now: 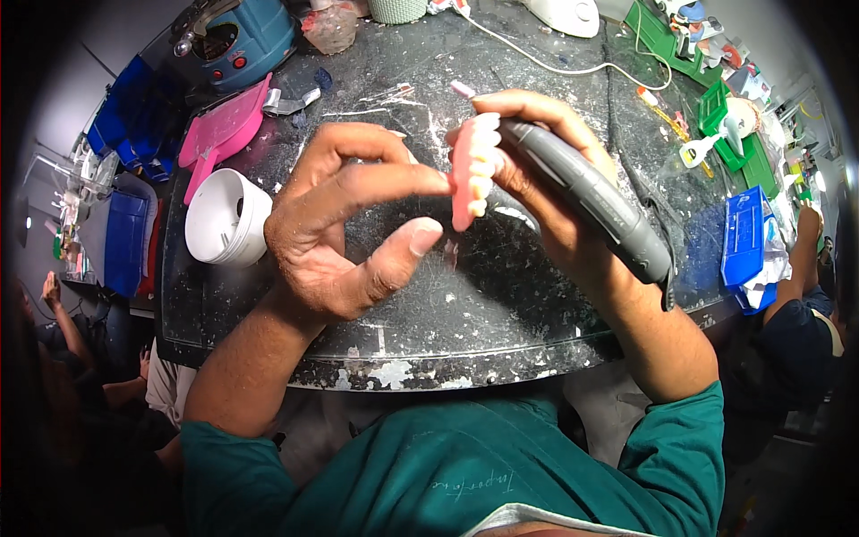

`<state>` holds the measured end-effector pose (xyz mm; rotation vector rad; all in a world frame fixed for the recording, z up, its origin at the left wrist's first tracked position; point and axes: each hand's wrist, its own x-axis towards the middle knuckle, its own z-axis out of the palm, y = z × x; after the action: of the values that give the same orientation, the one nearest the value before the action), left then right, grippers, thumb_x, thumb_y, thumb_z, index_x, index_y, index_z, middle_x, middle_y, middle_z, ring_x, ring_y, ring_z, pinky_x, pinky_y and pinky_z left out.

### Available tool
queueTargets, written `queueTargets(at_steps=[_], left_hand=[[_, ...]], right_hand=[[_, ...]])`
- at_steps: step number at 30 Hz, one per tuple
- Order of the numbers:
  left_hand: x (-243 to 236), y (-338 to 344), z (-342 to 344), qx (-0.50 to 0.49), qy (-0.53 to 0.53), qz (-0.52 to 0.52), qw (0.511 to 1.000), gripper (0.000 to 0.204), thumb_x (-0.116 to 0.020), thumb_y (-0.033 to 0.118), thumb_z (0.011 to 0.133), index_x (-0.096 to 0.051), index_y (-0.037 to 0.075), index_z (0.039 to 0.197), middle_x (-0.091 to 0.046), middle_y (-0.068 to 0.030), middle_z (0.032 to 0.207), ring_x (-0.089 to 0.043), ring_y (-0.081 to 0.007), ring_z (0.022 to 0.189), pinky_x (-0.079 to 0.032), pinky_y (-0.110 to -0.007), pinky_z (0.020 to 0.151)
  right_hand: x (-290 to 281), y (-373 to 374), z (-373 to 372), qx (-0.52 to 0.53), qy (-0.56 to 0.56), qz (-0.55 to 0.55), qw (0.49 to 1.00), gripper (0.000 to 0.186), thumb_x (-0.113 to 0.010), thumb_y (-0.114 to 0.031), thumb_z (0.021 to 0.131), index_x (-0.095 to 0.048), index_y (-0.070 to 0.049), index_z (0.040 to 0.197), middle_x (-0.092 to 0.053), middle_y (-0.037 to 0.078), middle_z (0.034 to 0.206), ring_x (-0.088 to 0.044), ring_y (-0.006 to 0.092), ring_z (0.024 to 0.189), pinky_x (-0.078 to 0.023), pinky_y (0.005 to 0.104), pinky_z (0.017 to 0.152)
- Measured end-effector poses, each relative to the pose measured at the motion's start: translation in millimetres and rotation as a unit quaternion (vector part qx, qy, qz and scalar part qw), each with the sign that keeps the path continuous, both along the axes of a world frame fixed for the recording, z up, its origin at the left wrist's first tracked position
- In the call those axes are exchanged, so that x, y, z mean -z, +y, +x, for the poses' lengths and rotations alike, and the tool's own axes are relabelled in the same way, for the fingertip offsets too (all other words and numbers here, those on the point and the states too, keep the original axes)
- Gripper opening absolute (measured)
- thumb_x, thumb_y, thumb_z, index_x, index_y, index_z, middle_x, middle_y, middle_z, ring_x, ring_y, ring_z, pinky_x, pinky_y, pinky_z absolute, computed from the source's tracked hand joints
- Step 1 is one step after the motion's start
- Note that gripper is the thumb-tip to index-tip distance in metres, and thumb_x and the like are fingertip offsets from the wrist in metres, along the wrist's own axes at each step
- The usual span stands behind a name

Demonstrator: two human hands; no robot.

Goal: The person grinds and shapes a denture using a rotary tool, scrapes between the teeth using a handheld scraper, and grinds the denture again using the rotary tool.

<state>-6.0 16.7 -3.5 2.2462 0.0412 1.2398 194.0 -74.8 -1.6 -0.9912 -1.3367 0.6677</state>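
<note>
My right hand (pixel 559 188) grips a grey rotary handpiece (pixel 586 192) with a small pale bit at its upper tip; the same hand holds a pink denture (pixel 463 179) with white teeth, standing on end beside the tool. My left hand (pixel 340 233) is left of the denture, fingers and thumb apart, one fingertip at the pink base, touching or very close. The thumb is below it, off the denture. A white tub (pixel 215 215) stands beside my left hand on the dark, worn bench (pixel 385 349).
A pink dustpan (pixel 219 134), blue machine (pixel 242 45) and blue bins (pixel 130 125) stand at left. Green trays (pixel 743 148), a blue bin (pixel 743 242) and cords (pixel 608 67) are at right. Other people (pixel 72 340) (pixel 796 331) work at both sides.
</note>
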Motion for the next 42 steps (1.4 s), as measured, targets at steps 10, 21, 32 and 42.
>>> queueTargets(at_steps=[10,21,32,42], left_hand=[[-2,1,4,-0.013,-0.001,0.014,1.0,0.034,-0.072,0.004,0.074,-0.063,0.001,0.107,-0.058,-0.0139,0.115,-0.057,-0.0204,0.099,-0.046,-0.032,0.091],[2,-4,3,-0.062,-0.015,-0.093,0.994,0.028,-0.072,-0.002,0.073,-0.065,0.003,0.101,-0.067,-0.0064,0.097,-0.061,-0.015,0.088,-0.048,-0.029,0.082],[13,-3,8,0.008,-0.093,-0.14,0.986,0.026,-0.065,-0.005,0.086,-0.055,-0.002,0.11,-0.064,-0.0156,0.11,-0.062,-0.0149,0.099,-0.05,-0.029,0.089],[14,-5,11,0.037,-0.123,-0.103,0.986,0.027,-0.061,-0.009,0.087,-0.047,0.001,0.108,-0.062,-0.0238,0.112,-0.062,-0.0272,0.109,-0.05,-0.035,0.093]], right_hand=[[3,0,-4,-0.047,-0.004,0.003,0.999,0.032,-0.066,-0.011,0.091,-0.059,-0.003,0.121,-0.069,0.013,0.104,-0.066,0.0173,0.098,-0.052,0.0285,0.085],[-1,-4,-3,-0.05,-0.059,0.08,0.994,0.049,-0.069,0.002,0.084,-0.045,-0.001,0.127,-0.063,0.02,0.118,-0.061,0.0264,0.113,-0.047,0.0393,0.1],[-1,-16,-5,0.016,-0.152,0.199,0.968,0.04,-0.07,-0.017,0.087,-0.049,0.001,0.116,-0.061,0.02,0.102,-0.065,0.0283,0.092,-0.052,0.0418,0.088],[2,-10,-7,-0.045,-0.202,0.263,0.942,0.038,-0.073,-0.007,0.08,-0.054,0.002,0.112,-0.065,0.022,0.096,-0.062,0.0434,0.108,-0.048,0.0523,0.095]])
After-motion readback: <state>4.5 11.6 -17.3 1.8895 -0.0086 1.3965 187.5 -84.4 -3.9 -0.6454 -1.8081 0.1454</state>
